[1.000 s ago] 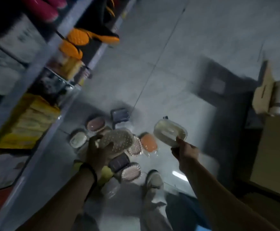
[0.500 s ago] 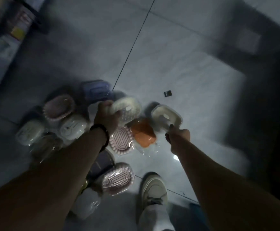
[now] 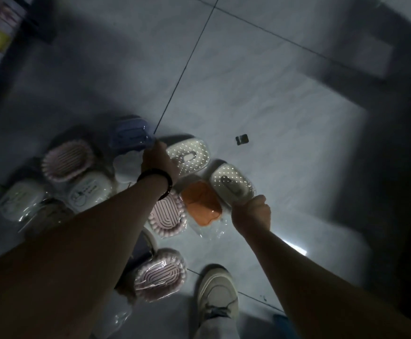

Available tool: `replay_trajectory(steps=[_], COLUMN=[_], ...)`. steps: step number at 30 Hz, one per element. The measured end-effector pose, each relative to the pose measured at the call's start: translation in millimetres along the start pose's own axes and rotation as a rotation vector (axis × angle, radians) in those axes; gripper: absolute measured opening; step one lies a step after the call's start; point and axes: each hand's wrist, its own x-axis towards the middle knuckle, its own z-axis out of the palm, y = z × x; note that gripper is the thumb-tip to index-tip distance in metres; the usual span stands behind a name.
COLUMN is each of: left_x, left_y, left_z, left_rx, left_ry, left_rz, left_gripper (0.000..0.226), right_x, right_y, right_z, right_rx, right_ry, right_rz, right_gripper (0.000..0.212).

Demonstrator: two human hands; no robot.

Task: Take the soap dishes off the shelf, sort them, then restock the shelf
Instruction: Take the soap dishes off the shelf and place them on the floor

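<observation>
Hands low over the grey tiled floor (image 3: 260,99), both of them busy. Left hand (image 3: 159,162), black wristband (image 3: 155,179) at the wrist, had its fingers curled round the near end of a white oval soap dish with a dotted top (image 3: 191,154), which sat just beside a pale blue rectangular soap dish (image 3: 129,135). Right hand (image 3: 252,214) was bunched tight on the near end of a second white dotted soap dish (image 3: 231,184), and that one lay next to an orange soap dish in clear wrap (image 3: 202,203). Whether either white dish rested on the tiles or hung just above them, I couldn't tell. Spread around them was a pink ribbed oval soap dish (image 3: 67,160) far left, another pink ribbed dish (image 3: 167,214) beside the left forearm and a third pink ribbed dish (image 3: 160,274) nearest the feet. Two white lidded oval dishes (image 3: 89,190) lay at the left. A white sneaker (image 3: 217,289) stood at the bottom, and a small dark square scrap (image 3: 241,139) lay apart on the tiles.
</observation>
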Motion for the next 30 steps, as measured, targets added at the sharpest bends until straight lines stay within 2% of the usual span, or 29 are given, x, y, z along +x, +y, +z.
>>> replay_trajectory(steps=[3, 5, 11, 14, 18, 21, 24, 30], left_x=[3, -2, -57, -89, -134, -177, -228, -356], left_y=[-1, 0, 4, 0, -10, -18, -27, -56], left_z=[-1, -5, -48, -90, -177, -258, -349, -531], left_rx=[0.079, 0.113, 0.259, 0.312, 0.344, 0.345, 0.31, 0.301], left_ry=[-0.008, -0.041, -0.148, -0.123, -0.087, -0.055, 0.017, 0.208], left_rz=[0.02, 0.042, 0.222, 0.251, 0.232, 0.22, 0.178, 0.1], left_gripper=[0.057, 0.052, 0.031, 0.029, 0.029, 0.032, 0.034, 0.032], right_x=[-13, -21, -66, -101, -174, -251, -339, -537], right_y=[-6, -12, -51, -84, -135, -176, -218, -308], right_z=[0, -2, -26, -47, -79, -107, -135, -202], right_rx=[-0.137, -0.276, -0.467, -0.534, -0.674, -0.655, -0.698, -0.72], right_ry=[0.001, -0.02, -0.031, 0.005, 0.091, 0.119, 0.149, 0.111], right_rz=[-0.111, -0.213, -0.514, -0.654, -0.859, -0.991, -1.144, -1.326], right_gripper=[0.055, 0.059, 0.054, 0.045, 0.042, 0.038, 0.036, 0.038])
